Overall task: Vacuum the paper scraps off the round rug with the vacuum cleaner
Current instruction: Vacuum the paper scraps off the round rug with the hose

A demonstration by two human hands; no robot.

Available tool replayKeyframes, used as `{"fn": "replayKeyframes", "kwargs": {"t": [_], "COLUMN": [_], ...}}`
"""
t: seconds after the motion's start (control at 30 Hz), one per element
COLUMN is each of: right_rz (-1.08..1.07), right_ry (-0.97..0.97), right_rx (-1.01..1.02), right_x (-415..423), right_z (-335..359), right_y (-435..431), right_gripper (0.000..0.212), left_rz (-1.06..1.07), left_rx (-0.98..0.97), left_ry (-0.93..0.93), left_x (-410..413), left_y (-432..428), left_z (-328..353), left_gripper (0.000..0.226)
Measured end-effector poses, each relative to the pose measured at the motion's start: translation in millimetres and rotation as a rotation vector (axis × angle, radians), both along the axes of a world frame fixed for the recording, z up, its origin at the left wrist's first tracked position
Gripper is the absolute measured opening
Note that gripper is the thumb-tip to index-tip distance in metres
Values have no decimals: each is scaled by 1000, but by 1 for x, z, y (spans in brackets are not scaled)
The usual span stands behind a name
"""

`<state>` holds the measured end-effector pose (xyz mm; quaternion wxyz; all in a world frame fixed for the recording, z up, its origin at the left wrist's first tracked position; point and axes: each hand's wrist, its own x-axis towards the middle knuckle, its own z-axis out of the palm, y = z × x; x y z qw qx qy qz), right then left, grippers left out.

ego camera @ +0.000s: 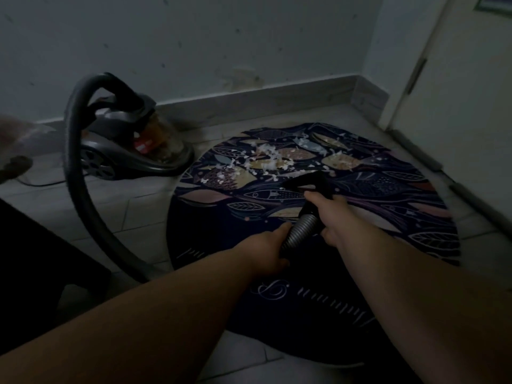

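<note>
Dim floor (133, 214), round rug (393, 189): my left hand (264, 252) and right hand (331, 217) grip the hose (302, 230), nozzle (313, 182) short of the paper scraps (266, 159); next, push forward.

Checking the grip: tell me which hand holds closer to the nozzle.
The right hand, gripping the black neck just behind the nozzle; the left hand holds the ribbed grey hose farther back, nearer the person.

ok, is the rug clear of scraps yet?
Not clear. White paper scraps lie scattered over the far part of the round rug, just beyond the nozzle; left hand and right hand grip the hose.
</note>
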<state>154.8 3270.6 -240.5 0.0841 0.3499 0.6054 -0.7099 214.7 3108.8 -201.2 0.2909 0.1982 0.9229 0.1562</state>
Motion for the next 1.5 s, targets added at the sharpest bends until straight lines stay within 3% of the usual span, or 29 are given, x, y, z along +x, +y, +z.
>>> {"fn": "replayKeyframes", "kwargs": {"t": [0.37, 0.87, 1.17, 1.5], "right_rz": [-93, -169, -72, 44], "right_ry": [4, -34, -35, 9], "right_rx": [-46, 67, 42, 49], "right_x": [-19, -56, -61, -68], "right_z": [-14, -35, -33, -32], "right_y": [59, 82, 89, 75], "right_gripper": [69, 69, 63, 69], "left_rz": [-74, -102, -99, -59], "left_rx": [22, 6, 15, -3], "left_ry": [1, -14, -21, -21], "left_x": [-39, -89, -92, -88], "left_y": [57, 88, 90, 78], "left_z": [-19, -38, -41, -32], "left_gripper": [79, 75, 77, 77]}}
